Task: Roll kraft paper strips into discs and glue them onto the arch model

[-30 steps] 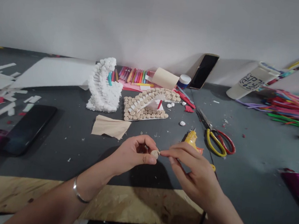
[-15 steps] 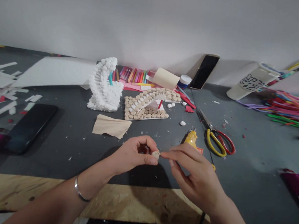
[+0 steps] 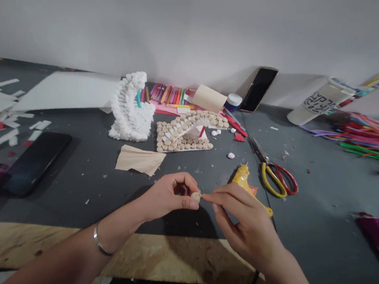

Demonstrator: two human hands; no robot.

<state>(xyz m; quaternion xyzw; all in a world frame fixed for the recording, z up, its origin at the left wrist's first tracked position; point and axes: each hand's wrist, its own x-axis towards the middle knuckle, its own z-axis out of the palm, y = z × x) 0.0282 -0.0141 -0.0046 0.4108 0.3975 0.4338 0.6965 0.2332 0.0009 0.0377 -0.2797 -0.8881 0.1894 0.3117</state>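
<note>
A flat black phone [image 3: 35,161] lies far left on the dark grey table [image 3: 319,206], with a torn beige paper scrap [image 3: 140,160] nearer the middle. The left hand [image 3: 168,197] pinches a small round beige paper coil [image 3: 196,196] between thumb and forefinger, above the table's near edge. The right hand [image 3: 245,222] nips the coil's right side with its fingertips. Just behind lies a yellow glue gun [image 3: 243,177].

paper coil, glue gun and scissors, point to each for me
paper coil [image 3: 196,196]: head view, on its round end face
glue gun [image 3: 243,177]: head view, on the yellow body behind the nozzle
scissors [image 3: 267,166]: head view, where the handles meet the blades
</note>
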